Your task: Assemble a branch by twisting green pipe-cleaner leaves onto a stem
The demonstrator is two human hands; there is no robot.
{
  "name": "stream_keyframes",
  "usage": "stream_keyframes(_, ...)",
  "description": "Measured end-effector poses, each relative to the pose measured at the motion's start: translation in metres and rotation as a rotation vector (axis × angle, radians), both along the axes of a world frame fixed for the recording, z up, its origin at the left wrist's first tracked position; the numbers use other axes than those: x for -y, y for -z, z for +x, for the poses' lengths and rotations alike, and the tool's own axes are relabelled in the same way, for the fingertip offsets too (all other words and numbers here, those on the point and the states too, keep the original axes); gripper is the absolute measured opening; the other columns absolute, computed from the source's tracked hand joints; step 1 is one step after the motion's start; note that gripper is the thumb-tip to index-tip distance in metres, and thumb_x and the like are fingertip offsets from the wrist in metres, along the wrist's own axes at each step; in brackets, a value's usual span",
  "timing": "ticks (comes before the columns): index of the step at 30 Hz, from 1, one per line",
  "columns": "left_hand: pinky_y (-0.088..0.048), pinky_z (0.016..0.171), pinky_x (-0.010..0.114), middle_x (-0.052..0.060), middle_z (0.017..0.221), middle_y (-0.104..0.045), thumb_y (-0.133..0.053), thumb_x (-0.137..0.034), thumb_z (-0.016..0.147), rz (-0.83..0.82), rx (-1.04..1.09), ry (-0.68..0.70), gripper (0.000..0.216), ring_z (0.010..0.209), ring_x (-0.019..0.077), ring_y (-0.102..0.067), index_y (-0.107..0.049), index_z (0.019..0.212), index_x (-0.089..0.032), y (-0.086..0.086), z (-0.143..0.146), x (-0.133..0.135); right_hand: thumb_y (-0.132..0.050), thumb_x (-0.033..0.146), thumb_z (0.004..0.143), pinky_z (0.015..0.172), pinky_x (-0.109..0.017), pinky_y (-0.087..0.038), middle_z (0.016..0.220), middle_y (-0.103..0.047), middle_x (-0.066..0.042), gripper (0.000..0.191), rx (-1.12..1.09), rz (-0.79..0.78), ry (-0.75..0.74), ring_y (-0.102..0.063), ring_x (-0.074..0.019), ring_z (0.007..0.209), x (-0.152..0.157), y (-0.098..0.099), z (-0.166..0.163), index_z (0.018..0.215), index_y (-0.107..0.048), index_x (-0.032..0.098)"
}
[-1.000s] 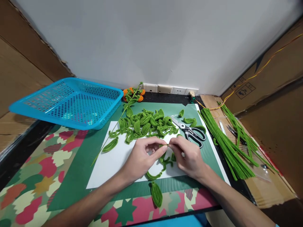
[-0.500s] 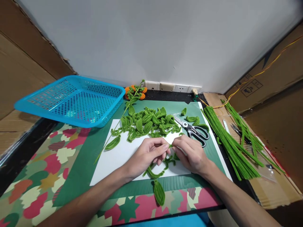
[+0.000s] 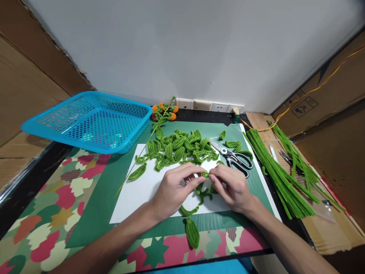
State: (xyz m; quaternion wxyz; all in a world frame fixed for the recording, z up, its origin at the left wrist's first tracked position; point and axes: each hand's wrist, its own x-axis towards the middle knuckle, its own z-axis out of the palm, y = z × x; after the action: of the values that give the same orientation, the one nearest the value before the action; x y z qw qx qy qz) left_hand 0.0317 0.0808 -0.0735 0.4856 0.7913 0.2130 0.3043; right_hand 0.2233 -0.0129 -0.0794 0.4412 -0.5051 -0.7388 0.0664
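Observation:
Between my two hands is a short green pipe cleaner [image 3: 205, 174] bent into a small loop. My left hand [image 3: 178, 187] pinches one side of it with thumb and fingertips. My right hand [image 3: 231, 186] pinches the other side, its fingers curled. Under my hands lie curved green pipe cleaner pieces [image 3: 189, 210] on a white sheet [image 3: 134, 205]. A finished-looking green pipe cleaner leaf [image 3: 192, 233] rests nearer to me. Just beyond my hands is a heap of similar green leaves [image 3: 178, 146], with black-handled scissors [image 3: 232, 156] to its right.
A blue plastic basket [image 3: 114, 146] stands at the left back. Beside it leans a stem with orange flowers [image 3: 164, 114]. Long green pipe cleaners [image 3: 279, 173] lie bundled on the right, near pliers [image 3: 288, 158]. Wall sockets [image 3: 202, 105] and a yellow cable [image 3: 285, 110] run along the back.
My left fingers have opened out from a curled grip to a straighter pinch. The pipe cleaner between my hands now shows as a small loop. The view has shifted slightly.

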Motion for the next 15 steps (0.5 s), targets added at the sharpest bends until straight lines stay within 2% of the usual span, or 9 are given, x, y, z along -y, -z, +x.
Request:
stream_keyframes(2,-0.058,0.081,0.029,0.008,0.104,-0.08,-0.07,-0.017,0.099,0.162,0.062,0.015,0.018,0.091,0.0182,-0.074,-0.078,0.115,-0.018,0.0009,-0.001,-0.0007,-0.05,0.011,0.105,0.059,-0.028,-0.041,0.075,-0.059,-0.002,0.015,-0.017,0.004,-0.019,-0.054,-0.0155,0.065,0.0006,0.0006,-0.0015,0.101,-0.063,0.017)
stream_keyframes(5,-0.06,0.081,0.028,0.009,0.104,-0.081,-0.069,-0.01,0.098,0.278,0.136,0.022,0.023,0.091,0.018,-0.076,-0.078,0.118,-0.018,0.0018,-0.0015,0.0001,-0.051,0.01,0.104,0.059,-0.027,-0.041,0.074,-0.058,-0.001,0.015,-0.058,0.0,-0.042,-0.053,-0.015,0.065,0.0013,0.0016,-0.0035,0.101,-0.064,0.017)
stream_keyframes(10,-0.06,0.069,0.023,0.007,0.092,-0.081,-0.07,-0.006,0.095,0.32,0.172,-0.047,0.02,0.077,0.0158,-0.075,-0.081,0.109,-0.016,0.0026,-0.0007,0.003,-0.052,0.007,0.103,0.06,-0.027,-0.042,0.075,-0.058,-0.002,0.015,-0.074,0.015,-0.069,-0.052,-0.0146,0.065,0.0015,0.0023,-0.0053,0.101,-0.064,0.016)
stream_keyframes(15,-0.06,0.066,0.023,0.007,0.087,-0.081,-0.07,-0.002,0.092,0.27,0.158,-0.055,0.021,0.073,0.0162,-0.075,-0.082,0.105,-0.014,0.0026,-0.0006,0.0028,-0.054,0.006,0.102,0.061,-0.027,-0.044,0.076,-0.059,-0.003,0.015,-0.044,0.023,-0.051,-0.052,-0.015,0.066,0.0016,0.0059,-0.0055,0.102,-0.065,0.016)
